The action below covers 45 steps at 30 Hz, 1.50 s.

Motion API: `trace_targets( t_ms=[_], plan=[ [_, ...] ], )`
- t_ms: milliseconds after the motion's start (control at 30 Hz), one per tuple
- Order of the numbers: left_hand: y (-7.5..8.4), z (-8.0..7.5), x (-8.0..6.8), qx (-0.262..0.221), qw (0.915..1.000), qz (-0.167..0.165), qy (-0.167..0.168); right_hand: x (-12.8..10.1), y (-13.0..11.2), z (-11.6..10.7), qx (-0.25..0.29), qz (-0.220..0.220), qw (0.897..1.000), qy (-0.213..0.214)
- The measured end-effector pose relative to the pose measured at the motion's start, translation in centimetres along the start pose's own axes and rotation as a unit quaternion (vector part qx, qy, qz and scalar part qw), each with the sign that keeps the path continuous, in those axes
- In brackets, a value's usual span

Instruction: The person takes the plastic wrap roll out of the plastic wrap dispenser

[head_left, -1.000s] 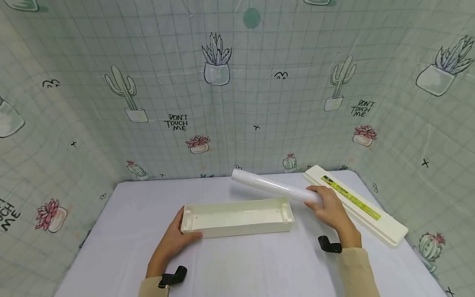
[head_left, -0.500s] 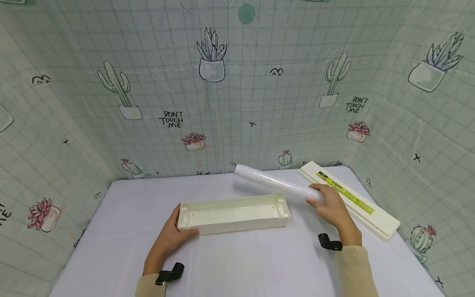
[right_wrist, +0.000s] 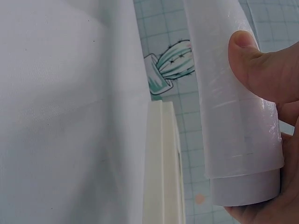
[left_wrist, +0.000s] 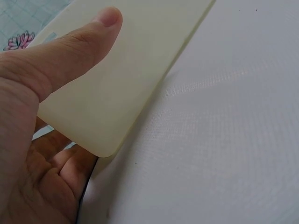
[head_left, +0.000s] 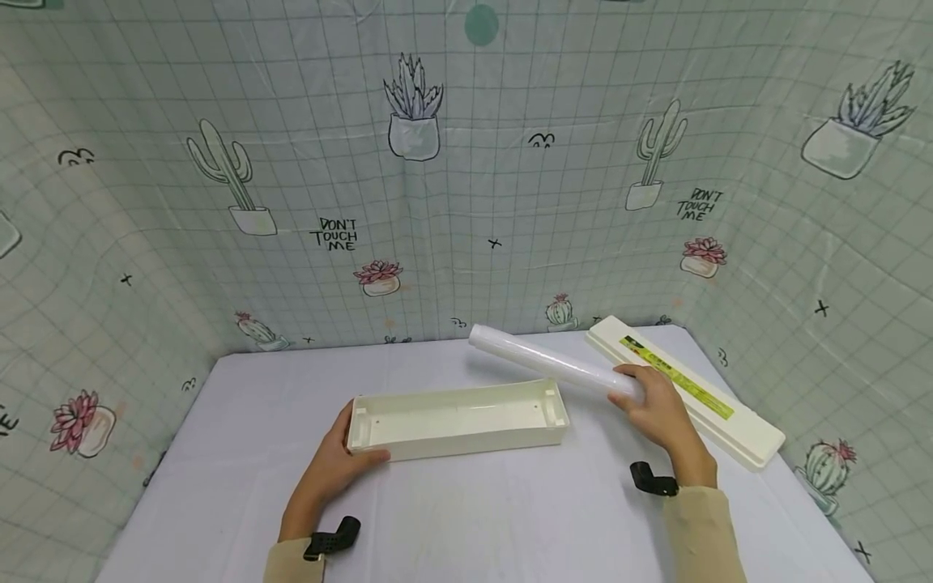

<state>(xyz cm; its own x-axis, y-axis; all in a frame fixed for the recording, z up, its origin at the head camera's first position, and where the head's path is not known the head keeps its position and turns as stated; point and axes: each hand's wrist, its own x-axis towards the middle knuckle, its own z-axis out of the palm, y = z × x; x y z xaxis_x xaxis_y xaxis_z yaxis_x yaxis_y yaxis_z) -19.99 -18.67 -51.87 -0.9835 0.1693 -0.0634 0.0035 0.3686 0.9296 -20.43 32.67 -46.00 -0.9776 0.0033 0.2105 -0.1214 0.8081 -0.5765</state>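
Biggest thing on the surface (head_left: 466,518) is the cream tray (head_left: 455,421), sitting about mid-surface with the left hand (head_left: 331,470) clamped on its left end. Lid (head_left: 685,389) lies along the right edge. Right hand (head_left: 656,409) grips the wrap roll (head_left: 547,364) by one end only, so the raised far end could dip or slide out, I'd guess.

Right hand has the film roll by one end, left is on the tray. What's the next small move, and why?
Probably swing the roll leftward over the open tray and level it. It is lifted, angled away behind the tray's right end, gripped at its near end by the right hand, while the left hand steadies the tray's left end.
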Motion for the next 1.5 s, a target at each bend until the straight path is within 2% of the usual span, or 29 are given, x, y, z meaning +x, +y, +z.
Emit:
trace_targets(
  t_ms=[433, 1200, 1500],
  plan=[
    [0.3, -0.1, -0.2, -0.01, 0.9999, -0.001, -0.005, 0.1, 0.6, 0.6, -0.009, -0.01, 1.0, 0.012],
    [0.4, -0.2, -0.1, -0.004, 1.0, -0.007, -0.003, 0.1, 1.5, 0.7, -0.004, 0.021, 1.0, -0.009],
    [0.5, -0.3, -0.2, -0.008, 0.9999, -0.007, -0.001, 0.1, 2.0, 1.3, -0.012, 0.014, 1.0, 0.001]
  ],
)
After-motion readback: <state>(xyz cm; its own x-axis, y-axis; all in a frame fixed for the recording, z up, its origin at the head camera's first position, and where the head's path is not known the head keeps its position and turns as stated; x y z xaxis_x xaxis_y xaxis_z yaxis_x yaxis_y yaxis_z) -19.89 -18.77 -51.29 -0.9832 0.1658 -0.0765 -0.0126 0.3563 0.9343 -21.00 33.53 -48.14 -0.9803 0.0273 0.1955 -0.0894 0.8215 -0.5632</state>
